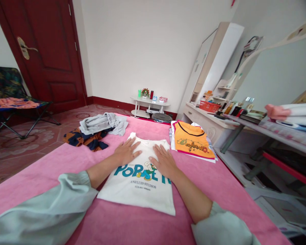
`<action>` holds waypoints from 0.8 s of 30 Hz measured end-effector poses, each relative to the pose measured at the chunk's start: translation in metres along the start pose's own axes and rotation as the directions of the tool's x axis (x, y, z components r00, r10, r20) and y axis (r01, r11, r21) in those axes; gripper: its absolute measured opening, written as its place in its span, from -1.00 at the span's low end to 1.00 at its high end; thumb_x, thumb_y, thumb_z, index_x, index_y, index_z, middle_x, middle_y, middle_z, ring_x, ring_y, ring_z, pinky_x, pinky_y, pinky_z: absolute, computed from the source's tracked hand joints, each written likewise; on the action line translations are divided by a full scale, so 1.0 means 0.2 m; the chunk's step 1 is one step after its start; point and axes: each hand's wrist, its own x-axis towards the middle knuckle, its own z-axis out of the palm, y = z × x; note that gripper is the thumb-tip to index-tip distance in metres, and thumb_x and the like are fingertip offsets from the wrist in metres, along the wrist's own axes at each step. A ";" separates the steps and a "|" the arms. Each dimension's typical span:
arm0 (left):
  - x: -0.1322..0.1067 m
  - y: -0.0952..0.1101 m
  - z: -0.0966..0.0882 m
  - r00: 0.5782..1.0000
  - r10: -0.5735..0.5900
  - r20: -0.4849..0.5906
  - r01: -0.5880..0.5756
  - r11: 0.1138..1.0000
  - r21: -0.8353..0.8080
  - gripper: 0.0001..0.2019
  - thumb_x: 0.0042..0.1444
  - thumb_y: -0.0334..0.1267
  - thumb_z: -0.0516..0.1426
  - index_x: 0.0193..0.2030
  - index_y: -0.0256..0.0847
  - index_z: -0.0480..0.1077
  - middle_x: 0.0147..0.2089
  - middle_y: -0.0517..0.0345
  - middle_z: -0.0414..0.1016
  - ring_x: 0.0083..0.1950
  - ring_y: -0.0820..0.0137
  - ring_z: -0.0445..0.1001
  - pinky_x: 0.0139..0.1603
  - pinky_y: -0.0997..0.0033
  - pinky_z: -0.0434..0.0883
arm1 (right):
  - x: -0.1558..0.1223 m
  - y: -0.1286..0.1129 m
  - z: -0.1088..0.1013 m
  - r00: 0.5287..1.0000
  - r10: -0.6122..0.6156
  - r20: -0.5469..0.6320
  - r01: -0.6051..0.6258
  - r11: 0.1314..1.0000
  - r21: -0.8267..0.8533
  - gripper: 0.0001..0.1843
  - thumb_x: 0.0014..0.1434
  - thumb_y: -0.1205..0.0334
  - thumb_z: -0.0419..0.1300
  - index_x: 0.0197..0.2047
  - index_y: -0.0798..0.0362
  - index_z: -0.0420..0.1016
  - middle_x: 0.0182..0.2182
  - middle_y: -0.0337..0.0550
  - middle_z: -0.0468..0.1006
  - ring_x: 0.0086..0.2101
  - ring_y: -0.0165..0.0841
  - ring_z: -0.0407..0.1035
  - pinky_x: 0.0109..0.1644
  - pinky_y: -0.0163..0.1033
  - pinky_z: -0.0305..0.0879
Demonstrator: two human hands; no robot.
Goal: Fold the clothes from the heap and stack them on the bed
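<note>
A white T-shirt (pixel 142 199) with a teal cartoon print lies folded into a neat rectangle on the pink bedspread (pixel 104 223), its neckline away from me. My left hand (pixel 127 151) rests flat on its upper left part, fingers spread near the collar. On the upper right part lies my right hand (pixel 164 159), also flat with fingers apart, covering some of the printed letters. To the right sits a stack of folded shirts with an orange T-shirt (pixel 190 134) on top. Beyond my left hand is a loose heap: a grey garment (pixel 99 123) over an orange and navy garment (pixel 88 139).
A dressing table (pixel 219 124) with a red basket (pixel 209 106) and several bottles stands along the right, beside a shelf (pixel 283 129) holding folded cloth. A folding chair (pixel 12 105) is at the left by the door (pixel 48 58). Against the far wall stands a low white table (pixel 150 102).
</note>
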 end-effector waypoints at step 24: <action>-0.35 0.02 -0.26 0.942 -0.337 0.005 0.336 0.941 0.042 -0.63 -0.08 0.15 0.12 -0.51 -0.14 0.40 -0.37 0.01 0.53 -0.33 0.19 0.47 -0.46 0.38 0.16 | -0.14 0.08 -0.25 0.929 0.370 0.028 -0.371 0.927 0.058 -0.44 -0.01 0.00 0.20 0.05 0.04 0.35 -0.01 0.00 0.48 -0.04 -0.09 0.39 -0.10 -0.11 0.28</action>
